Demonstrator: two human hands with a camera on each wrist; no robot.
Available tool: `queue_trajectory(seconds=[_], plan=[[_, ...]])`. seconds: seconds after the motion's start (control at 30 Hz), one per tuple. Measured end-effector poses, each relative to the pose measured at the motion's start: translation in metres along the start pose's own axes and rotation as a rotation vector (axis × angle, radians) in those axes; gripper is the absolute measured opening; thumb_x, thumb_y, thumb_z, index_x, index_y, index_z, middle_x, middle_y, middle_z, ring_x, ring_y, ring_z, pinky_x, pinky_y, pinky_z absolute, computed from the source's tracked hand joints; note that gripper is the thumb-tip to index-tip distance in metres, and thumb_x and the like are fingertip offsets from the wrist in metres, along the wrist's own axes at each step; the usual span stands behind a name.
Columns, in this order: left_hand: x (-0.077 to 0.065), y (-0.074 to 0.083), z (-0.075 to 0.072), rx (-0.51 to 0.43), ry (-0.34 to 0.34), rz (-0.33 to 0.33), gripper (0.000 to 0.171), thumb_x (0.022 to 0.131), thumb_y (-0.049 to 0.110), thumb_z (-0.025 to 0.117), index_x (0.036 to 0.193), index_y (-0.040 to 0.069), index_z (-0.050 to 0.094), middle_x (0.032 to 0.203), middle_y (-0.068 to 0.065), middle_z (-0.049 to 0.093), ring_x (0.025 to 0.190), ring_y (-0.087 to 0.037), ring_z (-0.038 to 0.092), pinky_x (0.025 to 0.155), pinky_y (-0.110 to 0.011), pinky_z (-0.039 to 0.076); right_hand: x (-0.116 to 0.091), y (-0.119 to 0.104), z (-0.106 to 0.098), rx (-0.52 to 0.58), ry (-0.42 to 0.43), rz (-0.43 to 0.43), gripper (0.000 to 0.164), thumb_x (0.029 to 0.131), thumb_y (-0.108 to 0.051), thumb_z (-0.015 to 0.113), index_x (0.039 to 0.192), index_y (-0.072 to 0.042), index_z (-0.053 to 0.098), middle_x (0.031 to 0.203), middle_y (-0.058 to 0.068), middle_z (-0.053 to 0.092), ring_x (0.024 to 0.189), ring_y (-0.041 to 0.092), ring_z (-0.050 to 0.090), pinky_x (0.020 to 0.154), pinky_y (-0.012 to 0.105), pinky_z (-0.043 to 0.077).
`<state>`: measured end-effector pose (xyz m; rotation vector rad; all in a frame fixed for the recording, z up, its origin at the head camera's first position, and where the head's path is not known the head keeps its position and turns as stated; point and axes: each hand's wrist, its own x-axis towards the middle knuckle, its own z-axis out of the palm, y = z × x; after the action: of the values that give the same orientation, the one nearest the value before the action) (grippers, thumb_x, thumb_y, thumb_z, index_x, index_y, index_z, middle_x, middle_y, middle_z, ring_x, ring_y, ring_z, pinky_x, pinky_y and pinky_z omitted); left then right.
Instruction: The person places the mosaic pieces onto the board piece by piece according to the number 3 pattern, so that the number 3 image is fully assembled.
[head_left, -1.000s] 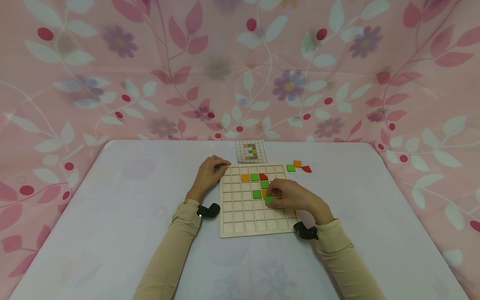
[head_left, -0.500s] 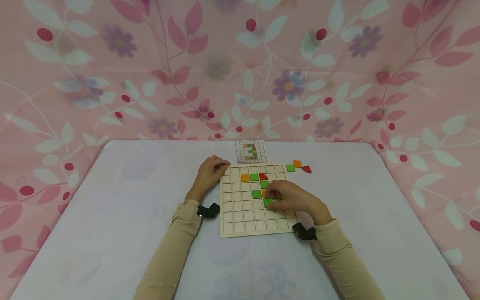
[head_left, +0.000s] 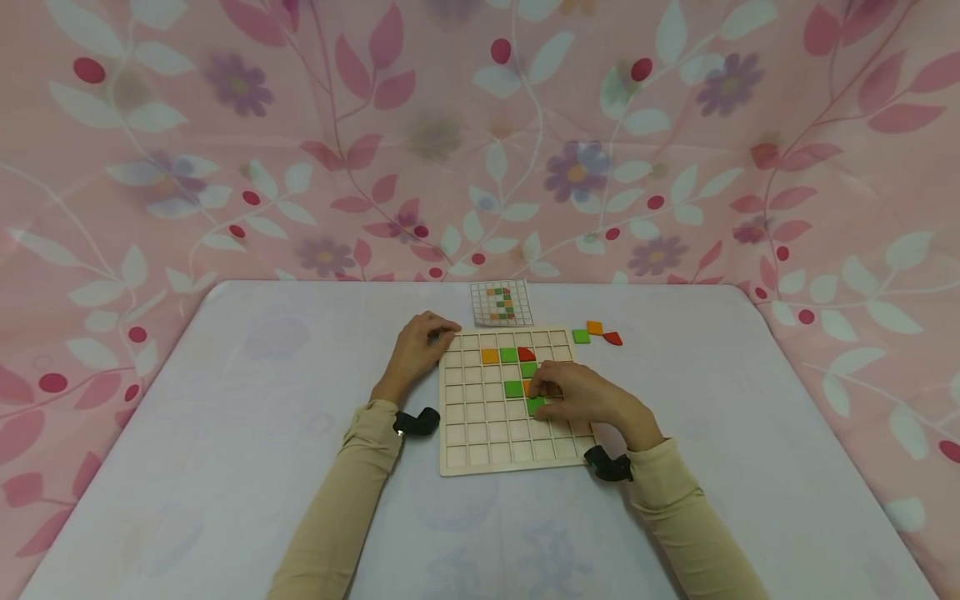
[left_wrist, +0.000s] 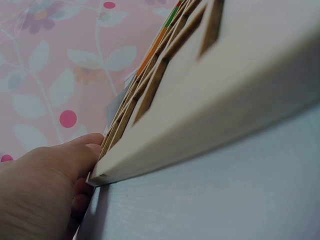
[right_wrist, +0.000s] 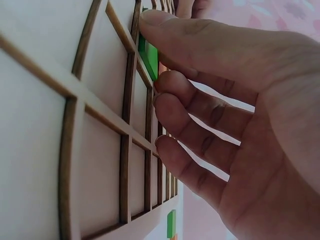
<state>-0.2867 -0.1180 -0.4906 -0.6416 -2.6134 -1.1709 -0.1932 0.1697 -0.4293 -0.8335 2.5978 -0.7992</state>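
A pale wooden grid board (head_left: 477, 433) lies flat on the table. At its far left corner my left hand (head_left: 418, 350) grips the edge, with fingers over and under the corner (left_wrist: 98, 177) in the left wrist view. My right hand (head_left: 585, 393) is over the board's right half, pinching a green square tile (head_left: 535, 407) between thumb and fingers. In the right wrist view that green tile (right_wrist: 150, 61) sits tilted over a cell, partly behind the thumb. An orange tile (head_left: 528, 388) just above it is half covered by the fingers. Beside that lies another green tile (head_left: 513, 389).
Higher on the board sit an orange square (head_left: 490, 357), a green square (head_left: 508, 355), a red quarter-round tile (head_left: 527, 354) and a green square (head_left: 528, 369). Beyond the board lies a printed pattern card (head_left: 482, 312). Loose green (head_left: 581, 337), orange (head_left: 595, 328) and red (head_left: 612, 338) tiles lie at the back right.
My right hand has shifted slightly left and lowered the green tile toward the cell below the orange one. During the last half second it stays almost still. My left hand has not moved.
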Motion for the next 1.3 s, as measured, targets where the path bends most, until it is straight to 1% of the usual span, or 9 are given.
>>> queue_trajectory(seconds=[0.3, 0.47, 0.63, 0.83, 0.97, 1.17, 1.3], plan=[[0.000, -0.001, 0.000, 0.001, -0.007, -0.005, 0.016, 0.091, 0.016, 0.062, 0.101, 0.013, 0.074, 0.097, -0.006, 0.066, 0.086, -0.021, 0.055, 0.078, -0.037, 0.044, 0.000, 0.004, 0.001, 0.031, -0.003, 0.023, 0.019, 0.079, -0.024, 0.077, 0.094, -0.019, 0.066, 0.090, -0.006, 0.061, 0.082, 0.012, 0.053, 0.076, 0.026, 0.047], [-0.001, -0.001, 0.001, 0.004, -0.002, -0.004, 0.016, 0.091, 0.016, 0.062, 0.101, 0.014, 0.074, 0.097, -0.006, 0.066, 0.087, -0.021, 0.055, 0.078, -0.037, 0.044, -0.001, 0.007, -0.001, 0.028, 0.019, 0.028, 0.017, 0.083, -0.027, 0.073, 0.095, -0.019, 0.064, 0.084, -0.009, 0.059, 0.077, 0.010, 0.053, 0.071, 0.023, 0.046], [0.000, -0.001, 0.001, 0.007, -0.005, -0.004, 0.016, 0.091, 0.017, 0.062, 0.101, 0.014, 0.074, 0.097, -0.006, 0.066, 0.087, -0.021, 0.055, 0.079, -0.037, 0.044, -0.002, 0.011, -0.004, 0.063, 0.046, 0.031, 0.012, 0.087, -0.026, 0.069, 0.095, -0.019, 0.063, 0.081, -0.008, 0.059, 0.074, 0.012, 0.052, 0.066, 0.023, 0.045], [-0.001, -0.001, 0.000, -0.002, -0.002, 0.009, 0.016, 0.091, 0.017, 0.063, 0.102, 0.013, 0.073, 0.097, -0.006, 0.066, 0.087, -0.021, 0.056, 0.079, -0.038, 0.044, -0.004, 0.023, -0.006, 0.048, 0.092, 0.034, 0.007, 0.090, -0.024, 0.064, 0.095, -0.019, 0.064, 0.086, -0.009, 0.061, 0.077, 0.010, 0.054, 0.071, 0.023, 0.046], [-0.001, -0.001, 0.000, -0.009, 0.003, 0.015, 0.015, 0.091, 0.017, 0.063, 0.101, 0.014, 0.073, 0.097, -0.006, 0.066, 0.088, -0.021, 0.056, 0.080, -0.038, 0.044, -0.005, 0.029, -0.010, 0.059, 0.124, 0.053, 0.005, 0.091, -0.023, 0.063, 0.094, -0.019, 0.064, 0.086, -0.008, 0.062, 0.079, 0.010, 0.055, 0.073, 0.024, 0.048], [0.000, -0.001, 0.000, -0.017, 0.008, 0.021, 0.015, 0.091, 0.016, 0.063, 0.102, 0.013, 0.073, 0.097, -0.006, 0.066, 0.088, -0.021, 0.056, 0.080, -0.038, 0.044, -0.008, 0.034, -0.014, 0.074, 0.150, 0.076, 0.009, 0.091, -0.024, 0.063, 0.096, -0.017, 0.065, 0.089, -0.006, 0.064, 0.083, 0.010, 0.058, 0.078, 0.027, 0.049], [-0.001, -0.001, 0.000, -0.014, 0.003, 0.009, 0.015, 0.091, 0.016, 0.063, 0.102, 0.013, 0.073, 0.097, -0.006, 0.066, 0.089, -0.021, 0.056, 0.081, -0.038, 0.045, -0.010, 0.035, -0.018, 0.063, 0.171, 0.108, 0.011, 0.091, -0.025, 0.063, 0.097, -0.015, 0.066, 0.089, -0.005, 0.064, 0.084, 0.010, 0.058, 0.078, 0.029, 0.049]])
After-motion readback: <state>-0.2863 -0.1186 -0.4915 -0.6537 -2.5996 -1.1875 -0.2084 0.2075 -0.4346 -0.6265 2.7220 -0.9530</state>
